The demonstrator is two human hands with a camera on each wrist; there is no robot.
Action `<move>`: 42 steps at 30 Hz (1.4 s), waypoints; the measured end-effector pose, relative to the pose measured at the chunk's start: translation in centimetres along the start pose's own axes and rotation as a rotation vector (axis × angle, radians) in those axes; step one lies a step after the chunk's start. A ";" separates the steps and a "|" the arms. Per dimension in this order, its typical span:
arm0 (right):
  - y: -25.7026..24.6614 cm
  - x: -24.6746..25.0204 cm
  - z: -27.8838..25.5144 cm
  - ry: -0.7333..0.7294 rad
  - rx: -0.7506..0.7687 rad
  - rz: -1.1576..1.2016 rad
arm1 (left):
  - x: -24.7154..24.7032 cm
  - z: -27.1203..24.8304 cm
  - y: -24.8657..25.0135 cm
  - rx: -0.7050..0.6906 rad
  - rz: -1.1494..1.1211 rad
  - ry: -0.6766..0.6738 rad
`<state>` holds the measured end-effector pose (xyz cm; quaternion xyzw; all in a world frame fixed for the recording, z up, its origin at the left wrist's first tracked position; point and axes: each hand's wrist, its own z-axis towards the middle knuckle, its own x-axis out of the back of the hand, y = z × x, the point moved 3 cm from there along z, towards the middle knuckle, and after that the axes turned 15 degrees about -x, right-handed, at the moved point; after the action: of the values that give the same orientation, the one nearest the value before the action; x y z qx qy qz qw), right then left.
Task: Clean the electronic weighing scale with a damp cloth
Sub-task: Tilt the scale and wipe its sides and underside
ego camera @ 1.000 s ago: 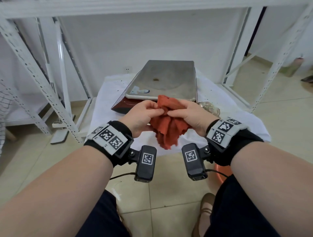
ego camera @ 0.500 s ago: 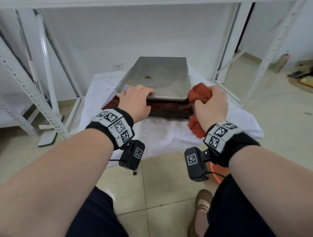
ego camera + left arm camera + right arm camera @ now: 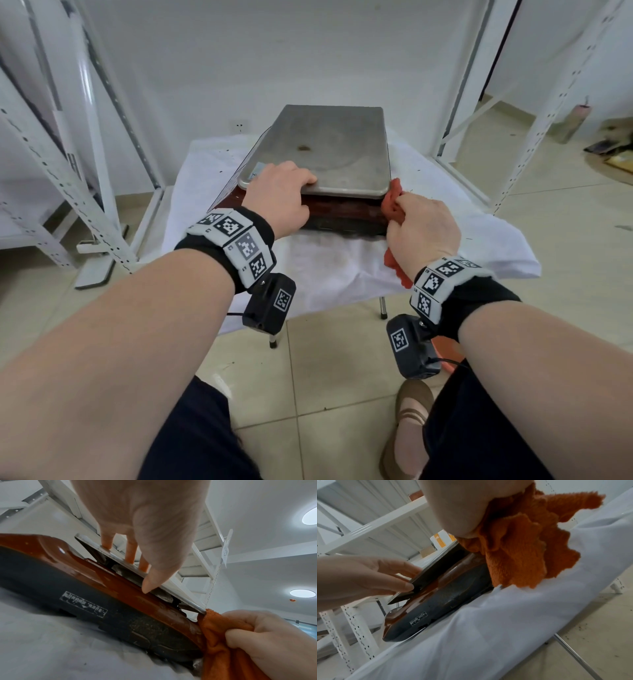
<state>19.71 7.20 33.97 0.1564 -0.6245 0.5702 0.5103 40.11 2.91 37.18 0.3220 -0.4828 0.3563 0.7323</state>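
Note:
The weighing scale (image 3: 329, 147) has a steel pan on a red and dark body (image 3: 85, 601) (image 3: 440, 596) and sits on a small table under a white cloth (image 3: 335, 267). My left hand (image 3: 281, 198) (image 3: 145, 536) (image 3: 368, 574) holds the pan's near left edge, fingers on top and thumb at the rim. My right hand (image 3: 421, 229) (image 3: 267, 635) grips a bunched orange cloth (image 3: 394, 202) (image 3: 219, 635) (image 3: 522, 545) and presses it against the scale's near right corner. A brown spot marks the pan's middle.
White perforated metal shelving frames (image 3: 78, 192) stand left and right of the table. The floor is tiled, with an orange basin (image 3: 448, 349) partly hidden under my right wrist. Clutter lies on the floor at far right (image 3: 609, 147).
A second ago both hands held the cloth in front of the scale. The left hand has since moved to the pan's edge, and the right hand has carried the cloth down to the near right corner.

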 end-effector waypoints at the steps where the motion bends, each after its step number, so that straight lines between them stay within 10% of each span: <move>1: -0.2 0.0 -0.1 -0.007 0.019 -0.023 | 0.0 0.0 0.1 0.002 -0.001 0.001; 21: 0.2 0.6 0.7 0.066 -0.019 0.090 | 1.7 1.4 1.3 -0.074 0.283 0.101; 42: -2.4 -1.3 -0.3 0.067 0.198 -0.367 | 1.3 1.1 1.0 -0.040 0.238 0.035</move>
<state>22.28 6.23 34.24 0.2980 -0.5090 0.5313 0.6081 39.14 2.79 38.94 0.2413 -0.5116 0.4364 0.6997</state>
